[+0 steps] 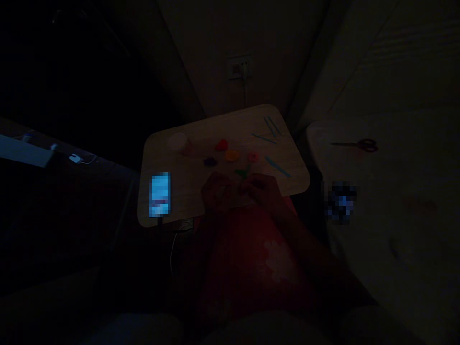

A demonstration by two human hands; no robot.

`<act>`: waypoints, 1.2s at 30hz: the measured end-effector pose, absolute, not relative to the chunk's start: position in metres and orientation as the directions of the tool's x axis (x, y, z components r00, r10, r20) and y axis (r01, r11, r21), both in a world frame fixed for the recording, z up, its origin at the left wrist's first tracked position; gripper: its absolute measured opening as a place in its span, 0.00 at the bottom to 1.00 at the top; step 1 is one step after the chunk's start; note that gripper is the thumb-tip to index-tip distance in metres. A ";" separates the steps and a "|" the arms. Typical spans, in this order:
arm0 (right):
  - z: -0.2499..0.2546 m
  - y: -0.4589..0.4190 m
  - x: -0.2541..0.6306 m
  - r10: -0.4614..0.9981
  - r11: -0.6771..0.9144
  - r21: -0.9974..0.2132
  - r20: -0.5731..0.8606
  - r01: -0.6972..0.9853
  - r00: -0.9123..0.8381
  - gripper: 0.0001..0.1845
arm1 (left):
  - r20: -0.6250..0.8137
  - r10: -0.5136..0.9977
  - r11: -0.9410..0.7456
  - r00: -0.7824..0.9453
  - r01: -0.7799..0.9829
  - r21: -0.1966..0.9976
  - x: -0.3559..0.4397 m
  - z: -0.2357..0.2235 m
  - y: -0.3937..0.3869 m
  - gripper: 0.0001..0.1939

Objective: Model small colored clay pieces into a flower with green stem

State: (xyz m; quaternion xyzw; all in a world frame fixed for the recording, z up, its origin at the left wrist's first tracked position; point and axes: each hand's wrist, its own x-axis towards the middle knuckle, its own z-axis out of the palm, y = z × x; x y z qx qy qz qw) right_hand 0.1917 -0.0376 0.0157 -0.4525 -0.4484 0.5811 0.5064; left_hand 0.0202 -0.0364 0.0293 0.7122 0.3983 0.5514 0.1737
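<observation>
The scene is very dark. My left hand (pixel 216 190) is at the front of a small light table (pixel 187 201), its fingers curled round something I cannot make out. Beside it, my right hand (pixel 264 188) is closed in a pinch, fingertips turned toward the left hand; what they hold is hidden. Just beyond the fingertips lies a green piece (pixel 241 172) that looks like modelling clay. Farther back are a red piece (pixel 222 144), an orange piece (pixel 232 155), a pink ring-shaped piece (pixel 253 156) and a dark purple piece (pixel 210 161).
A teal knife-like tool (pixel 278 166) and several thin teal sticks (pixel 272 126) lie at the table's right. A pale tub (pixel 178 143) stands back left, a lit phone (pixel 160 194) front left. Scissors (pixel 355 144) rest on a pale surface at right.
</observation>
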 end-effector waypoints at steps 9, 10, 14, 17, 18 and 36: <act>0.020 -0.040 0.191 0.994 -0.097 -0.979 -0.085 -0.180 -0.072 0.14 | 0.638 0.765 -0.620 0.093 0.379 0.688 0.020 0.026 -0.036 0.11; 0.020 -0.040 0.191 0.994 -0.098 -0.979 -0.088 -0.178 -0.068 0.14 | 0.632 0.769 -0.615 0.097 0.382 0.690 0.020 0.025 -0.036 0.11; 0.021 -0.040 0.191 0.995 -0.090 -0.980 -0.083 -0.176 -0.046 0.16 | 0.628 0.772 -0.613 0.100 0.379 0.693 0.020 0.025 -0.035 0.12; 0.021 -0.040 0.191 0.996 -0.086 -0.981 -0.080 -0.173 -0.042 0.17 | 0.625 0.775 -0.608 0.100 0.391 0.691 0.021 0.027 -0.036 0.14; 0.021 -0.040 0.191 0.996 -0.087 -0.981 -0.081 -0.176 -0.043 0.17 | 0.621 0.777 -0.605 0.104 0.395 0.692 0.021 0.028 -0.036 0.15; 0.017 -0.038 0.190 0.997 -0.080 -0.967 -0.079 -0.244 -0.014 0.13 | 0.603 0.790 -0.595 0.113 0.377 0.709 0.019 0.024 -0.031 0.11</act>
